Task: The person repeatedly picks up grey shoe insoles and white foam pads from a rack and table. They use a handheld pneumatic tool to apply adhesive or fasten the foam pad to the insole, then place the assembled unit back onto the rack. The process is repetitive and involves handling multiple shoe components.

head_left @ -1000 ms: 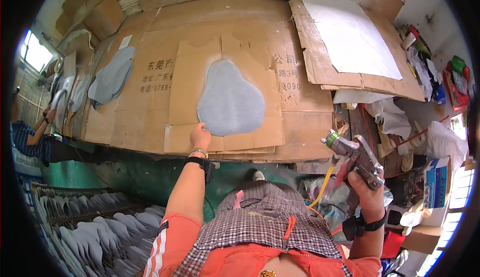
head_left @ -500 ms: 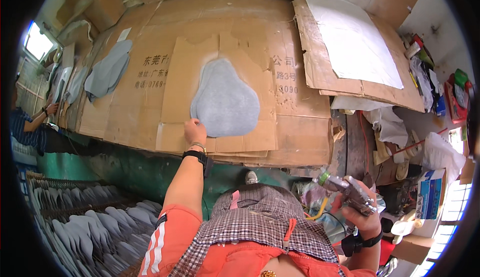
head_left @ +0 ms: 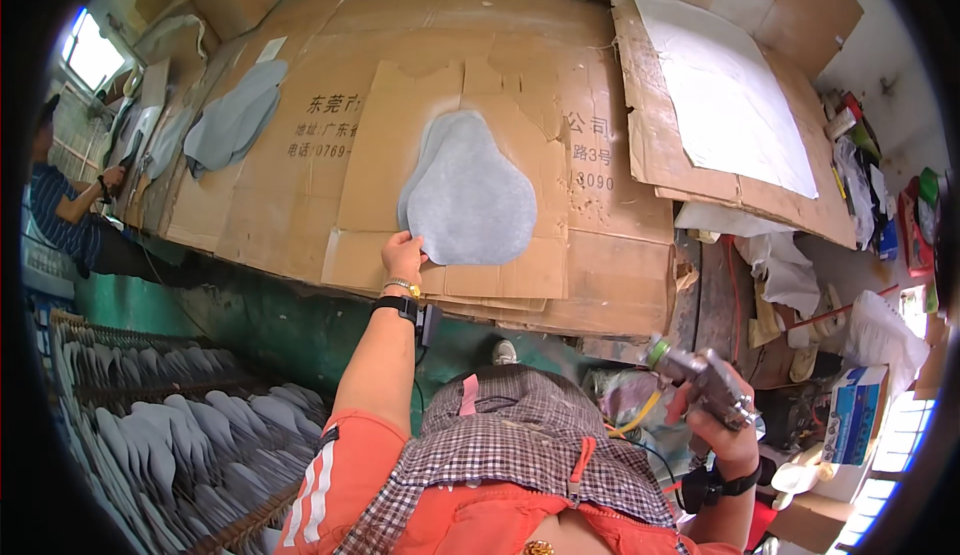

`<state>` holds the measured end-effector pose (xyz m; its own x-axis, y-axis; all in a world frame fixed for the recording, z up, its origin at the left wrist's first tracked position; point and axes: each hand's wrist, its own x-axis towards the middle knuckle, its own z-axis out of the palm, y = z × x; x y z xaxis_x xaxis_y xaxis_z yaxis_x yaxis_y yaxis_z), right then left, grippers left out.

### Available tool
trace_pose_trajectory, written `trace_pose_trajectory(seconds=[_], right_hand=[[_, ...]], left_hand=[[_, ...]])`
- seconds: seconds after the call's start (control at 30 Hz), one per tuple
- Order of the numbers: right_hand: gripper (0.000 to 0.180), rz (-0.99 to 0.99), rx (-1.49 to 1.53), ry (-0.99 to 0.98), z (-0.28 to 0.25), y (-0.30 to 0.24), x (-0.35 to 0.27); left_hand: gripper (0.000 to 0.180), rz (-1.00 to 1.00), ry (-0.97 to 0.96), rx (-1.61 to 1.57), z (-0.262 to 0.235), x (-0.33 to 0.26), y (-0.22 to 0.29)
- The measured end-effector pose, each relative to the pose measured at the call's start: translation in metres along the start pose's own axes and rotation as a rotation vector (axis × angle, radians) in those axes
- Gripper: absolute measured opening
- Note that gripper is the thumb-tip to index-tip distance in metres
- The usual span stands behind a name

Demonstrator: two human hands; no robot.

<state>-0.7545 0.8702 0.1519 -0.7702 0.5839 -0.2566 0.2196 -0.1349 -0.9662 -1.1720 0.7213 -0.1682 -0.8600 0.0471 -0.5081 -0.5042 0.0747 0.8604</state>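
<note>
My left hand (head_left: 403, 257) is closed in a pinch on the lower left edge of a grey pear-shaped sheet (head_left: 478, 200). Beneath it, a second grey sheet (head_left: 412, 180) of similar shape shows along the left side. Both rest on a brown cardboard piece (head_left: 375, 195) with pale overspray round them. Off to the right and low, my right hand (head_left: 728, 437) grips a metal spray gun (head_left: 705, 383) with a green part at its front, held away from the sheets. A yellow hose (head_left: 640, 413) runs beside the gun.
More grey sheets (head_left: 240, 120) lie at the table's left, and a white sheet (head_left: 730, 90) on raised cardboard at the right. Racks of grey pieces (head_left: 190, 435) stand lower left. Another person (head_left: 65, 205) works at the far left. Bags and a blue box (head_left: 855, 415) crowd the right.
The whole view has shifted slightly. The top grey sheet has slid right relative to the one beneath, which shows more at its left. My right hand still holds the spray gun.
</note>
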Motion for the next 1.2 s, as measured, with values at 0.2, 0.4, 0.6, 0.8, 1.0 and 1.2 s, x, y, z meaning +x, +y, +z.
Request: trace_pose_trajectory(seconds=[0.2,0.4,0.6,0.8,1.0,1.2], right_hand=[[0.068,-0.001,-0.091,0.084,-0.015,0.001,-0.008],[0.054,-0.056,0.011,0.138,0.006,0.006,0.012],[0.044,-0.118,-0.066,-0.012,0.030,0.011,0.049],[0.044,0.091,-0.127,-0.224,0.084,0.001,0.068],[0.043,0.086,-0.246,-0.735,0.148,-0.016,0.109],[0.043,0.124,-0.211,-0.865,0.212,-0.017,0.112]], left_hand=[[0.025,-0.040,-0.191,-0.101,-0.001,-0.008,0.008],[0.033,0.022,-0.486,-0.222,0.009,-0.032,0.040],[0.038,0.142,-0.659,-0.664,-0.018,-0.120,0.125],[0.034,0.118,-0.537,-0.871,-0.113,-0.179,0.181],[0.031,0.714,-0.224,-0.842,-0.290,-0.301,0.252],[0.025,1.278,0.117,-0.749,-0.455,-0.455,0.277]])
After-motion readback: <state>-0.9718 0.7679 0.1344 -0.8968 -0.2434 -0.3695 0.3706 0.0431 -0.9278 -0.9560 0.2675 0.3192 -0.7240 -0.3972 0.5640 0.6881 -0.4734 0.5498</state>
